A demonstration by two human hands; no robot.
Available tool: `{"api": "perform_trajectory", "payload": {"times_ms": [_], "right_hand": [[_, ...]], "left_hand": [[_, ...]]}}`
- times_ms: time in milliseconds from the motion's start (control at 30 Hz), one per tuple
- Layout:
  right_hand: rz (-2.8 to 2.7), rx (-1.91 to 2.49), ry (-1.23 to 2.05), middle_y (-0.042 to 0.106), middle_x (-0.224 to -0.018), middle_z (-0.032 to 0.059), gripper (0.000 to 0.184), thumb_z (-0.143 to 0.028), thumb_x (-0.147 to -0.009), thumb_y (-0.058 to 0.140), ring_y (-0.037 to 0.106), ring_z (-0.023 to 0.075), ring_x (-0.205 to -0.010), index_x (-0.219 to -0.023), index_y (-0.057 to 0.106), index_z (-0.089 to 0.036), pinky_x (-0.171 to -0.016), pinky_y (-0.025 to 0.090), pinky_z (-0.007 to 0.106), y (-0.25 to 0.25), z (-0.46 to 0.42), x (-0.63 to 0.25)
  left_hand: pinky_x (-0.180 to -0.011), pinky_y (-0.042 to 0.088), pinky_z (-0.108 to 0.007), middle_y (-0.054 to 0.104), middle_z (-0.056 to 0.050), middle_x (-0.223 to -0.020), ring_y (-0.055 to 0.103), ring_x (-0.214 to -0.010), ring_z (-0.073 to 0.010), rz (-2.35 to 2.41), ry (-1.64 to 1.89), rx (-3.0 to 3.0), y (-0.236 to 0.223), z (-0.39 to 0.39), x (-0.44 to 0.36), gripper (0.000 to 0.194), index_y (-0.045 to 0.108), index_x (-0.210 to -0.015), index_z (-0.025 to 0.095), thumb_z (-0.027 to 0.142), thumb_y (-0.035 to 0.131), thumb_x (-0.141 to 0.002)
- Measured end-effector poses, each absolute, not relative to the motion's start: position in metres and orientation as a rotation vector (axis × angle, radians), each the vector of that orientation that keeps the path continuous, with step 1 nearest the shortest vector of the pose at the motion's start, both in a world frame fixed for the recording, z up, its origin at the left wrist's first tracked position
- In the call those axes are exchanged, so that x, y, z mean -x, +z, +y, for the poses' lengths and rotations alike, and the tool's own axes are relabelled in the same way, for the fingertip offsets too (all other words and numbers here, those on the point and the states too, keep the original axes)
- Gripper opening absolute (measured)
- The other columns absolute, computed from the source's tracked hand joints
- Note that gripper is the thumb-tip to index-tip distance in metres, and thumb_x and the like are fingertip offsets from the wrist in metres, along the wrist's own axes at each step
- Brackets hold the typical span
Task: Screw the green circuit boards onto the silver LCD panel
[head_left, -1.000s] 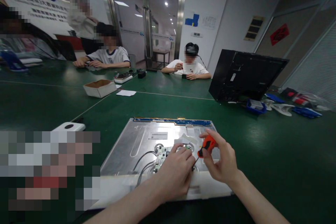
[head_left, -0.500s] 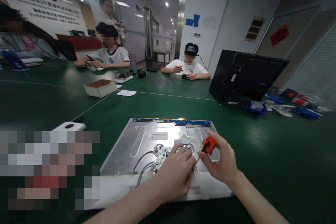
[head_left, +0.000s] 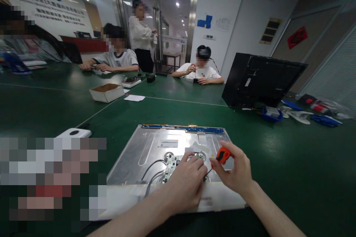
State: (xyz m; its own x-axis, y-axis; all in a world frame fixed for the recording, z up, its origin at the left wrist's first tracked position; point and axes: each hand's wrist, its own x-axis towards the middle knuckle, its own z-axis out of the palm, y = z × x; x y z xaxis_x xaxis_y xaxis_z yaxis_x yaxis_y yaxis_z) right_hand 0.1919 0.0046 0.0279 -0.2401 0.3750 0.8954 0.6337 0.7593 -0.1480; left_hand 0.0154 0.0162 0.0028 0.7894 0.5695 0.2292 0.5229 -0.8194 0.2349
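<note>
A silver metal display panel (head_left: 130, 163) lies flat on the green table, with a blue board strip (head_left: 167, 129) along its far edge. My left hand (head_left: 187, 178) rests over a pale green circuit board (head_left: 170, 166) mid-panel, fingers bent and together; thumb and fingertips are partly hidden. Between thumb and fingers, my right hand (head_left: 239, 168) grips an orange-and-black screwdriver (head_left: 223, 154). Its thin shaft slants down-left toward the board beside my left fingers; the tip is hidden. Dark cables (head_left: 152, 173) run off the board's left side.
A white open box (head_left: 107, 93) and paper slip (head_left: 135, 98) lie beyond the panel. At right stand a black monitor casing (head_left: 258, 79) and a blue tray (head_left: 271, 114). A white device (head_left: 75, 133) sits at left. Several people are across the table, one standing (head_left: 140, 37).
In the background, the standing person has moved right, toward the glass door. My right hand and the screwdriver have shifted very slightly; my left hand stays in place.
</note>
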Motion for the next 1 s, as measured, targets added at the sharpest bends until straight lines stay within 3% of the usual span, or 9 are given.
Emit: {"api": "perform_trajectory", "payload": {"times_ms": [133, 300, 533, 767, 1000], "right_hand": [[-1.884, 0.774, -0.235, 0.062, -0.071, -0.0009, 0.047, -0.021, -0.093, 0.054, 0.06, 0.0153, -0.053, -0.138, 0.04, -0.02, -0.043, 0.05, 0.025, 0.0281, 0.0031, -0.1934], [-1.912, 0.763, -0.162, 0.068, -0.09, 0.0074, 0.051, -0.015, -0.09, 0.048, 0.066, 0.0171, -0.063, -0.14, 0.038, -0.017, -0.049, 0.055, 0.028, 0.0277, 0.0007, -0.1948], [-1.854, 0.809, -0.261, 0.061, -0.071, -0.0021, 0.049, -0.017, -0.091, 0.056, 0.057, 0.0134, -0.05, -0.137, 0.04, -0.019, -0.042, 0.049, 0.023, 0.022, 0.0042, -0.1939], [-1.871, 0.787, -0.237, 0.062, -0.071, -0.0013, 0.046, -0.022, -0.092, 0.055, 0.058, 0.0143, -0.052, -0.136, 0.042, -0.021, -0.042, 0.048, 0.024, 0.0238, 0.0033, -0.1939], [-1.894, 0.775, -0.163, 0.069, -0.098, 0.0096, 0.052, -0.012, -0.089, 0.048, 0.063, 0.0138, -0.061, -0.14, 0.039, -0.016, -0.047, 0.053, 0.025, 0.0291, 0.0003, -0.1933]], "left_hand": [[-0.109, 0.031, -0.046, 0.067, -0.008, -0.1, 0.06, -0.098, -0.0254, 0.864, 0.428, -2.816, 0.0037, 0.0164, -0.0158, 0.018, 0.063, -0.098, 0.019, 0.016, 0.055, -0.081], [-0.107, 0.032, -0.046, 0.066, -0.008, -0.1, 0.06, -0.096, -0.0252, 0.865, 0.438, -2.824, 0.0039, 0.0167, -0.0163, 0.017, 0.062, -0.097, 0.018, 0.016, 0.056, -0.081], [-0.11, 0.029, -0.045, 0.066, -0.007, -0.1, 0.059, -0.098, -0.0247, 0.873, 0.456, -2.805, 0.0015, 0.0168, -0.0149, 0.018, 0.062, -0.098, 0.019, 0.017, 0.057, -0.081], [-0.11, 0.029, -0.044, 0.066, -0.007, -0.1, 0.059, -0.099, -0.0249, 0.881, 0.437, -2.806, 0.0015, 0.0161, -0.0156, 0.018, 0.062, -0.098, 0.018, 0.017, 0.056, -0.081], [-0.11, 0.029, -0.044, 0.066, -0.007, -0.098, 0.059, -0.097, -0.0246, 0.881, 0.436, -2.79, 0.0035, 0.0162, -0.0159, 0.013, 0.062, -0.092, 0.018, 0.016, 0.057, -0.08]]}}
